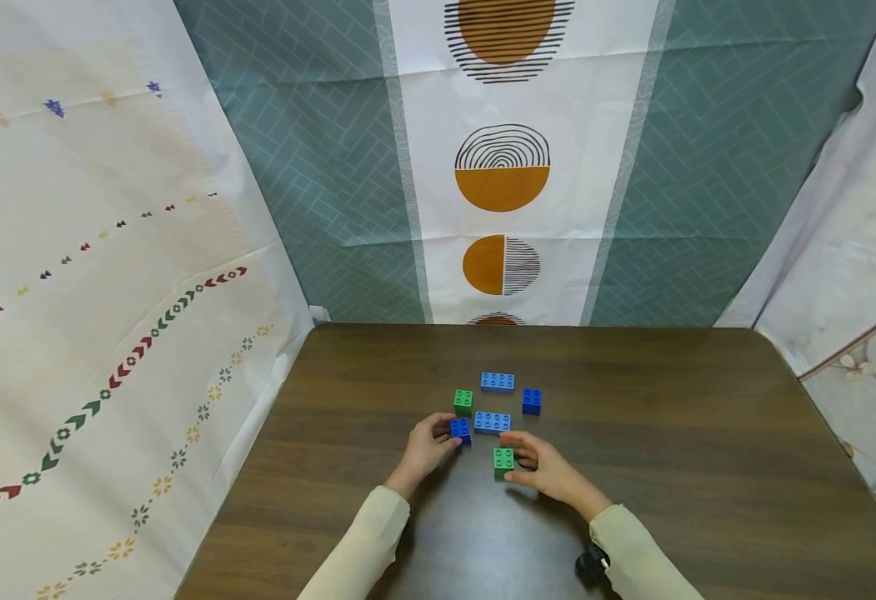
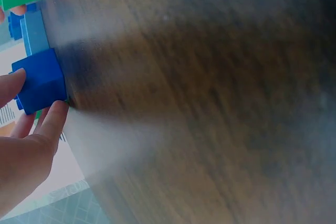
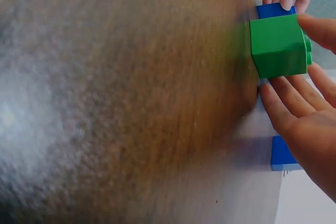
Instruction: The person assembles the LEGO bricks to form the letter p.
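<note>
There were two green bricks (image 1: 463,403) (image 1: 503,463), two dark blue bricks (image 1: 460,432) (image 1: 531,402) and two light blue bricks (image 1: 498,382) (image 1: 493,422), six in all. Two of the six were long, four short. There was one bench (image 1: 678,433). There were two grips (image 1: 422,452) (image 1: 552,475), one left and one right, and two sleeves (image 1: 366,533) (image 1: 643,554). One black device (image 1: 592,567) showed, and four printed circles (image 1: 508,29) (image 1: 503,189) (image 1: 485,265) (image 1: 498,319), two of them cut off.

Brown wood-grain table (image 1: 678,433), rounded far corners.
Behind: teal herringbone cloth (image 1: 588,158), white centre band (image 1: 426,108), ochre circles (image 1: 502,188) with black lines. Left: off-white cloth (image 1: 107,242), chevron and flower rows. Right: pale cloth (image 1: 850,283), branch print (image 1: 858,340). Soft glare (image 1: 475,533) on table.
</note>
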The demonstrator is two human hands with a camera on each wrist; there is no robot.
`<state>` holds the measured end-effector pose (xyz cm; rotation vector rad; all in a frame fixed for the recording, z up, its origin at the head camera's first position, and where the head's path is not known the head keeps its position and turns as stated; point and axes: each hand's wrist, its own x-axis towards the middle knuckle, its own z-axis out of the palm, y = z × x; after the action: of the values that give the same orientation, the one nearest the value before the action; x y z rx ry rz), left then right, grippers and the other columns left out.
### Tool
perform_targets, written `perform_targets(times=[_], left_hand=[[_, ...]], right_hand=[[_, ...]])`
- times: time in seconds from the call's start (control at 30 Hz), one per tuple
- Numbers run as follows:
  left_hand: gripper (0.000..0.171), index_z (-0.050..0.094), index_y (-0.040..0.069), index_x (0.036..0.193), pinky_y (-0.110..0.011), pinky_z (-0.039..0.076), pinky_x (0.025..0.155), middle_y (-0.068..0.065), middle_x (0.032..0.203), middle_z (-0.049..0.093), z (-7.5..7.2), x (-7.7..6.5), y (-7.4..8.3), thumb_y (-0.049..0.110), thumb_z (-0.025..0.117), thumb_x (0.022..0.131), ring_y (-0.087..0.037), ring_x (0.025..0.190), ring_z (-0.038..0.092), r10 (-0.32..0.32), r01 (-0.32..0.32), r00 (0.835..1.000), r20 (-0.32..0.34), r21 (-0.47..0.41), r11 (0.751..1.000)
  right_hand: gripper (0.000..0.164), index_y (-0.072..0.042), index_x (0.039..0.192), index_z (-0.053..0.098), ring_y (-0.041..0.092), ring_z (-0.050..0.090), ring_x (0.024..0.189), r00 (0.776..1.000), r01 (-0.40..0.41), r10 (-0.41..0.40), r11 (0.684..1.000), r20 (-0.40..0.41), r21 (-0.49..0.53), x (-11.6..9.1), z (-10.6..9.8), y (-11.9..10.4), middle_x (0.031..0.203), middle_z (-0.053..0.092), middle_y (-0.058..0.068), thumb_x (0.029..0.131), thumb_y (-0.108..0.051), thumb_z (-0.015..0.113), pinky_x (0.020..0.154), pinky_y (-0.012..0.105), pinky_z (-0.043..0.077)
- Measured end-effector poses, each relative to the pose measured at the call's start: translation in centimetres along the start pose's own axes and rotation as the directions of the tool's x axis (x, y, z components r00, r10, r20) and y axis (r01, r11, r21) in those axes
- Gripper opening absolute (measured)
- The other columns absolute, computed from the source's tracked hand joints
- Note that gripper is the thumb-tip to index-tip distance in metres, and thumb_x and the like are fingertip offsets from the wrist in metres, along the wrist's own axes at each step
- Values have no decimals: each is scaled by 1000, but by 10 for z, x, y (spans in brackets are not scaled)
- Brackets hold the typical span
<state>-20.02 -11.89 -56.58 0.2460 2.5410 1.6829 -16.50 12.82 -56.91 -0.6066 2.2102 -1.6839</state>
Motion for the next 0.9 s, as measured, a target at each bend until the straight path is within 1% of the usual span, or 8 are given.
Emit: perform_targets(times=[0.13, 0.27, 0.33, 0.37, 0.5, 0.57, 0.73, 0.9], left_hand=[[35, 60, -8, 116, -42, 53, 90, -24, 110, 63, 0, 0, -1, -9, 70, 82, -37, 106, 61, 7, -7, 1000, 1, 16, 1000], [34, 61, -7, 115, -41, 53, 90, -24, 110, 64, -1, 0, -1, -8, 70, 83, -37, 106, 62, 11, -11, 1000, 0, 25, 1000], [34, 61, -7, 115, -43, 53, 90, -24, 110, 64, -1, 0, -1, -8, 71, 82, -37, 106, 62, 19, -19, 1000, -3, 26, 999], [33, 61, -7, 114, -43, 53, 90, -24, 109, 64, -1, 0, -1, -8, 71, 82, -38, 105, 62, 23, -23, 1000, -4, 25, 999], [33, 62, -7, 114, -44, 53, 90, -25, 109, 64, -1, 1, -2, -8, 71, 82, -38, 105, 62, 24, -23, 1000, -12, 22, 999], [33, 62, -7, 114, -44, 52, 91, -24, 109, 64, -1, 2, -3, -8, 71, 82, -38, 106, 62, 16, -16, 1000, -13, 22, 1000], [33, 62, -6, 114, -42, 53, 91, -24, 109, 65, -1, 2, -3, -8, 71, 82, -37, 106, 62, 10, -10, 1000, -12, 24, 1000], [33, 62, -7, 114, -43, 52, 91, -24, 109, 65, -1, 1, -2, -8, 71, 82, -37, 106, 62, 6, -6, 1000, -12, 20, 1000]], right_hand=[[55, 8, 134, 45, 45, 50, 119, 1000, -15, 15, 1000, -18, 4, 1, 3, 2, 132, 50, 29, 87, -5, 71, 98, 55, 44], [48, 6, 128, 51, 44, 53, 116, 998, -24, 23, 1000, -54, -12, -1, 3, -1, 128, 53, 27, 86, -4, 72, 95, 54, 47], [44, 7, 125, 53, 46, 52, 115, 997, -35, 34, 999, -71, -19, -3, 3, -11, 126, 54, 28, 86, -1, 71, 96, 57, 46], [43, 7, 124, 54, 46, 52, 115, 996, -38, 36, 999, -79, -26, -3, 3, -11, 126, 54, 28, 85, -1, 71, 96, 57, 45], [41, 7, 122, 55, 46, 53, 114, 994, -52, 49, 998, -93, -32, -1, 2, -9, 125, 55, 27, 85, 0, 71, 97, 58, 44], [41, 5, 122, 56, 42, 55, 114, 994, -53, 49, 998, -98, -38, 1, 2, 1, 124, 57, 24, 85, -3, 72, 97, 54, 46], [38, 4, 119, 58, 39, 59, 109, 991, -66, 61, 997, -115, -43, 0, 2, 2, 119, 60, 23, 84, -3, 73, 93, 50, 50], [37, 6, 117, 59, 40, 60, 105, 990, -60, 55, 998, -127, -36, -1, 3, 2, 116, 60, 25, 84, -1, 73, 90, 50, 52]])
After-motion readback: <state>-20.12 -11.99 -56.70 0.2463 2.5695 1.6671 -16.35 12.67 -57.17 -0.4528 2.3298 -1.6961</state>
